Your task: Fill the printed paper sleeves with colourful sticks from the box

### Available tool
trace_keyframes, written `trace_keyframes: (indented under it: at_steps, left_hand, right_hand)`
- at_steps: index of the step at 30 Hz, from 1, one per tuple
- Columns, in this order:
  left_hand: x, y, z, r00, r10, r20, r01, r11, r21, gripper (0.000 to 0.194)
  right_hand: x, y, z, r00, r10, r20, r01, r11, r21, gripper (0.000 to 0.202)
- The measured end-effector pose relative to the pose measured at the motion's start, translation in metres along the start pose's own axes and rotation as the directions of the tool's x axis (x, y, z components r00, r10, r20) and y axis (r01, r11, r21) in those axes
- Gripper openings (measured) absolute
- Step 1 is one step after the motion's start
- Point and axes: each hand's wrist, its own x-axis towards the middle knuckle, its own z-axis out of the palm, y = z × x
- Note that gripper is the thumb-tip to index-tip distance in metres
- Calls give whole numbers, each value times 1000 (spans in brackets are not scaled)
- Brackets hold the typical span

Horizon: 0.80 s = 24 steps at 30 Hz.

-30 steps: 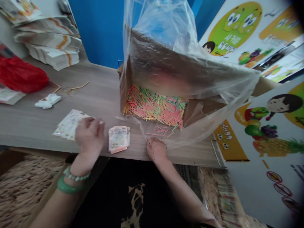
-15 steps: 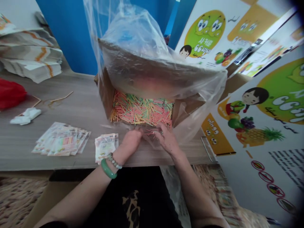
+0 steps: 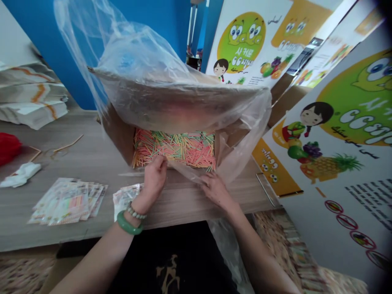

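Observation:
A cardboard box (image 3: 114, 130) lined with a clear plastic bag (image 3: 137, 53) stands on the table. Inside lie many thin pink, green and yellow sticks (image 3: 180, 149). My left hand (image 3: 155, 173), with green bracelets at its wrist, is closed in a pinch on the edge of the plastic at the front of the box. My right hand (image 3: 216, 188) has its fingers bent together on the plastic at the box's front right corner. Left of my left hand lies a small stack of printed packets (image 3: 122, 198). Farther left, a larger pile of packets (image 3: 65, 202) is fanned out.
On the table (image 3: 101, 163) at the left are a crumpled white tissue (image 3: 21, 174), a red bag (image 3: 8, 149) and a bent stick. Stacked white bundles (image 3: 33, 98) stand behind them. Large printed cartons (image 3: 324, 171) rise at the right, beside a blue panel (image 3: 165, 20).
My left hand has moved up to the box's front edge, lifting the plastic. The pink sticks near my right hand are no longer seen there, and its fingers have closed. The view has shifted.

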Motion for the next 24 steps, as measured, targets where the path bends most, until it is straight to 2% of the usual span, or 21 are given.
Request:
trace_keyframes:
  at_steps: [2,4,5,6,8,10,13,15,18,21,22,24]
  left_hand:
    - [-19,-10,-6,991,-114,72,119,991,-61,13]
    - [-34,-15,-13,970,-204,129,217,971,-96,12]
    - [-40,-16,-16,959,-243,145,259,959,-111,12]
    - [-44,-16,-19,948,-276,156,296,947,-123,12]
    - [-51,-14,-23,931,-320,175,345,929,-132,11]
    - [-54,-10,-25,923,-334,192,362,923,-129,11]
    - [-57,-6,-27,918,-329,219,364,921,-140,12]
    - [-59,-5,-27,921,-314,230,352,925,-145,13]
    - [-61,-4,-27,937,-270,222,296,950,-95,14]
    - [-64,-1,-26,943,-200,265,201,979,26,16]
    - [-66,0,-24,932,-183,313,165,983,84,17]
    - [-71,2,-21,878,-167,449,82,975,204,22]
  right_hand:
    - [-4,0,-2,989,-44,138,19,984,176,28]
    - [2,-2,-5,987,-33,160,-17,953,303,35]
    - [8,-4,-6,992,-8,130,-31,953,301,35]
    - [17,-6,-6,997,18,79,-37,969,243,35]
    - [40,-10,-5,999,44,-33,-44,999,-15,37]
    - [63,-12,-3,998,16,-68,-36,953,-302,42]
    - [91,-9,-1,998,-56,6,50,843,-536,42]
    - [102,-4,-1,991,-109,73,131,797,-590,38]
    - [112,3,0,989,-117,94,150,774,-616,36]
    - [119,5,-1,999,-26,40,44,812,-582,36]
    - [122,5,-2,1000,25,9,-16,838,-546,36]
    - [126,6,-6,989,134,-57,-145,878,-457,35]
